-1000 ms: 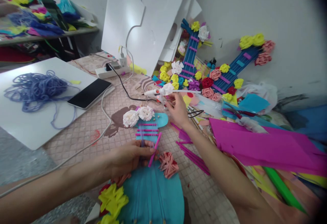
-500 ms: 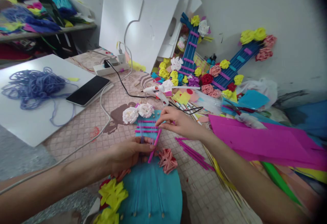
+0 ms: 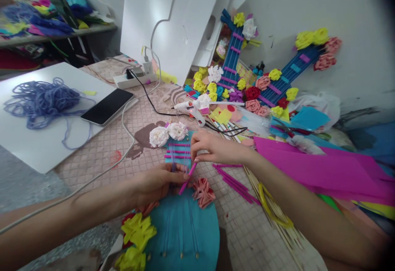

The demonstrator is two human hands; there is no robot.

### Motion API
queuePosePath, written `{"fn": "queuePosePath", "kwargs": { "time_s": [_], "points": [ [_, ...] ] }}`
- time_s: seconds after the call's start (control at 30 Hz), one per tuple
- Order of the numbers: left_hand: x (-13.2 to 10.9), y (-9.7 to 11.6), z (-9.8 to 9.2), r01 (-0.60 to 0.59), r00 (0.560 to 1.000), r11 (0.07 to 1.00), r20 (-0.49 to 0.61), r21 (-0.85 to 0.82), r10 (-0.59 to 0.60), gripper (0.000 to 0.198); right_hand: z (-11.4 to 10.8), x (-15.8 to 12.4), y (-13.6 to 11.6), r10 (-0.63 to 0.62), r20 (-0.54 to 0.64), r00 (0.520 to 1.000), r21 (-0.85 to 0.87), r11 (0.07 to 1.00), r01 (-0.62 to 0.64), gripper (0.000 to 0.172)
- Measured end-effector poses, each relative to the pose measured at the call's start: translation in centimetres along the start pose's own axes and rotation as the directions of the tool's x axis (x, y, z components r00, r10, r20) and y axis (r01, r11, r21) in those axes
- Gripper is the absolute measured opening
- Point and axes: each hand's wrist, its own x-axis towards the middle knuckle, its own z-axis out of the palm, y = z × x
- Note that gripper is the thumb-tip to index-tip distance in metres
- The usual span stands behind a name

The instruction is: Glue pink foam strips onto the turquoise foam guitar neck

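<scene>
A blue paper guitar [image 3: 197, 230] lies before me, with strings, white, pink and yellow paper flowers, and pink strips [image 3: 177, 152] across its neck. My left hand [image 3: 168, 180] is at the neck, its thumb and fingers closed on a thin pink stick [image 3: 186, 183] that slants over the strings. My right hand [image 3: 212, 147] is closed at the stick's upper end, fingertips pinched beside the neck. Part of the neck is hidden behind my hands. More pink sticks [image 3: 234, 183] lie on the table to the right.
Behind the guitar lies a white glue gun [image 3: 193, 108] with a black cord. A phone [image 3: 108, 107] and purple yarn [image 3: 46, 100] rest on a white board at left. Two decorated blue guitars [image 3: 231, 59] lean at the back. Magenta sheets [image 3: 321, 172] and wooden skewers [image 3: 277, 221] are at right.
My right hand has come down from above the strings to the upper end of the pink stick. My left hand keeps its hold on the stick. The view has shifted slightly.
</scene>
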Motion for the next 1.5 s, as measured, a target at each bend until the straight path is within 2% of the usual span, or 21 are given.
{"fn": "queuePosePath", "kwargs": {
  "time_s": [0.23,0.33,0.4,0.5,0.6,0.73,0.8,0.9,1.03,1.2,1.5],
  "points": [
    [0.1,0.0,0.1,0.01,1.0,1.0,-0.003,-0.006,-0.01,0.02,0.4,-0.8,0.5,-0.009,0.05,0.999,0.068,0.998,0.006,0.009],
    [0.2,0.2,0.2,0.02,0.999,0.999,-0.038,-0.037,-0.021,0.009,0.4,-1.4,0.7,-0.015,0.043,0.999,0.095,0.995,0.011,0.008],
    [0.3,0.3,0.1,0.05,0.997,0.996,-0.052,-0.071,-0.054,0.018,0.2,-2.2,0.7,0.003,0.01,1.0,0.109,0.994,-0.004,0.008],
    [0.3,0.3,-0.3,0.095,0.995,0.989,-0.005,-0.113,-0.096,0.023,0.1,-4.0,0.3,0.118,-0.102,0.988,0.127,0.986,-0.104,0.008],
    [0.3,0.0,-0.8,0.081,0.996,0.989,0.04,-0.121,-0.077,0.011,1.1,-6.2,0.0,0.249,-0.275,0.928,0.139,0.966,-0.218,0.007],
    [0.2,-0.3,-1.0,0.052,0.998,0.991,0.041,-0.123,-0.048,0.013,3.9,-8.7,0.0,0.322,-0.509,0.798,0.049,0.937,-0.347,0.006],
    [0.0,-0.2,-0.8,0.047,0.998,0.99,0.037,-0.131,-0.042,0.014,5.3,-9.3,0.0,0.337,-0.576,0.745,0.024,0.918,-0.397,0.006],
    [-0.2,-0.1,-0.6,0.044,0.999,0.99,0.038,-0.134,-0.039,0.015,7.0,-9.2,-0.2,0.347,-0.614,0.709,0.017,0.904,-0.427,0.005],
    [-0.3,0.0,-0.6,0.042,0.998,0.991,0.046,-0.13,-0.037,0.015,8.2,-8.0,-0.3,0.353,-0.628,0.694,0.033,0.902,-0.43,0.004],
    [-0.2,-0.1,-0.9,0.031,0.998,0.989,0.063,-0.148,-0.022,0.014,8.4,-6.9,0.0,0.346,-0.614,0.71,0.051,0.914,-0.402,0.005],
    [-0.3,0.1,-0.9,0.027,0.997,0.988,0.073,-0.154,-0.016,0.021,8.6,-7.6,0.4,0.363,-0.604,0.71,0.049,0.905,-0.422,0.004]
  ]
}}
